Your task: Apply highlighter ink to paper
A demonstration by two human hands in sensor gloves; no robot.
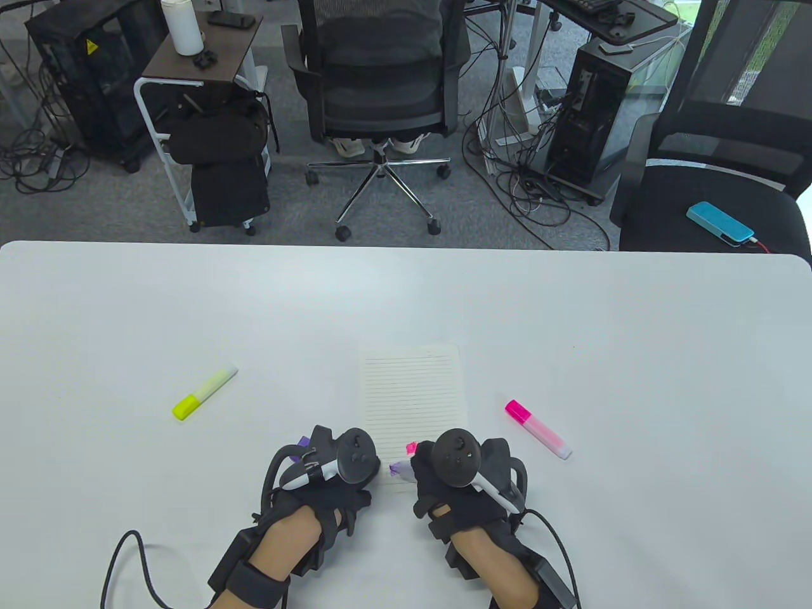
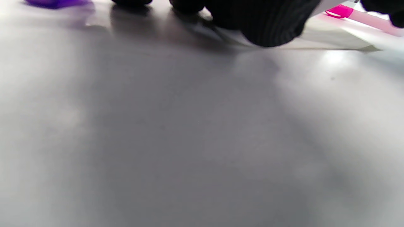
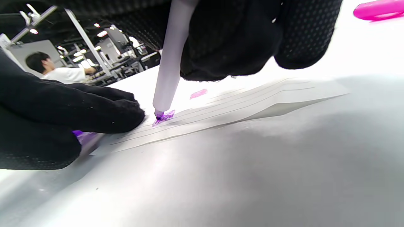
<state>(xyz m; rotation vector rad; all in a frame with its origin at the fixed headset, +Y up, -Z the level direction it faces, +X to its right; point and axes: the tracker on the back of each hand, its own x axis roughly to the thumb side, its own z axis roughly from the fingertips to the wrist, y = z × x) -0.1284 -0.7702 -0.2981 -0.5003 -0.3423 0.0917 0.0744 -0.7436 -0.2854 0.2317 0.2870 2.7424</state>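
Note:
A lined paper sheet (image 1: 412,393) lies at the table's near centre. My right hand (image 1: 444,472) grips a purple highlighter (image 3: 172,56) upright, its tip on the sheet's near-left corner over a purple mark (image 3: 164,116). A small pink mark (image 3: 198,93) sits just beyond it. My left hand (image 1: 336,469) rests at the sheet's left edge beside the tip, its fingers (image 3: 104,108) curled over a purple cap (image 3: 82,135), also seen as a purple cap (image 2: 56,3) in the left wrist view.
A yellow highlighter (image 1: 204,392) lies capped to the left of the sheet. A pink highlighter (image 1: 538,429) lies to its right, close to my right hand. Chairs, a cart and computer towers stand beyond the table's far edge (image 1: 406,244).

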